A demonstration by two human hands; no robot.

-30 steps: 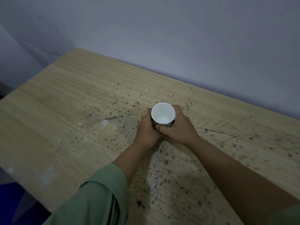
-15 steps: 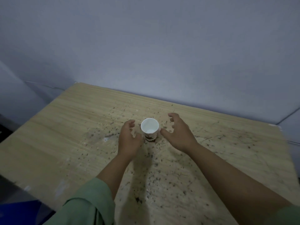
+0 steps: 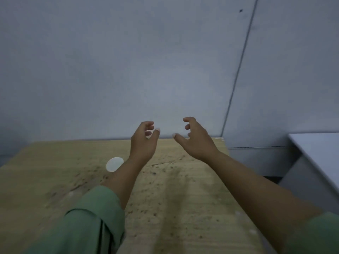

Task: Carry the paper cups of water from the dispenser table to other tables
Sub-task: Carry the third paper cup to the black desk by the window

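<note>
In the head view, the paper cup (image 3: 114, 164) stands upright on the wooden table (image 3: 183, 208), to the left of the left forearm, which hides the cup's right edge. It lies well below and behind the fingertips of both hands, touched by neither. Only its white rim and mouth show; blur makes it impossible to tell whether water is inside.

The left hand (image 3: 144, 142) is raised above the table's far part, fingers (image 3: 149, 127) loosely curled and spread apart from the thumb, holding nothing. The right hand (image 3: 197, 141) hovers beside it at a similar height, palm turned inward, fingers (image 3: 188, 120) likewise curled and parted, empty. The two hands face each other with a clear gap between them. A green sleeve (image 3: 88, 222) covers the left upper forearm. A grey wall (image 3: 128, 61) rises behind the table.
</note>
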